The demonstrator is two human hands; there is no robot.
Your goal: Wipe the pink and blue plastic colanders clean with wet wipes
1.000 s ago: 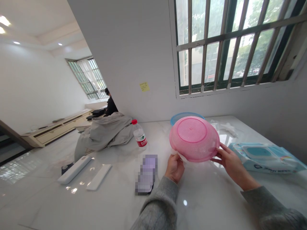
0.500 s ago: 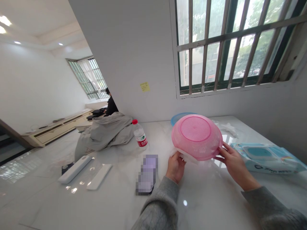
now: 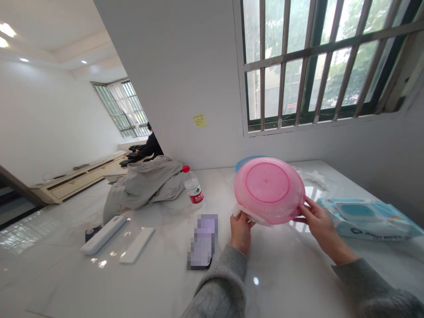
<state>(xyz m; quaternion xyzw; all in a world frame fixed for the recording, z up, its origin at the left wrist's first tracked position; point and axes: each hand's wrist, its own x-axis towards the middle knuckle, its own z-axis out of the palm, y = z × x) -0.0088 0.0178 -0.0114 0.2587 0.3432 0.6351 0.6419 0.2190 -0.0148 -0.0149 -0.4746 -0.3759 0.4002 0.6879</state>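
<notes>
A pink mesh strainer basket [image 3: 269, 189] is held upside down and tilted above the white marble table [image 3: 159, 278]. My right hand [image 3: 318, 225] grips its right rim with curled fingers. My left hand [image 3: 241, 229] is closed on a white wipe [image 3: 247, 213] pressed against the basket's lower left rim. A blue basin [image 3: 243, 162] peeks out just behind the pink basket.
A pack of wet wipes [image 3: 364, 216] lies to the right. A water bottle [image 3: 193, 186], a grey jacket [image 3: 145, 185], two white bars [image 3: 115, 238] and a blurred phone [image 3: 202, 240] sit to the left. A crumpled tissue [image 3: 314, 177] lies by the wall. A person [image 3: 150, 143] sits far back.
The pink basket has tilted and turned a little in my hands, its underside facing me more. My left hand with the wipe has shifted slightly along the rim.
</notes>
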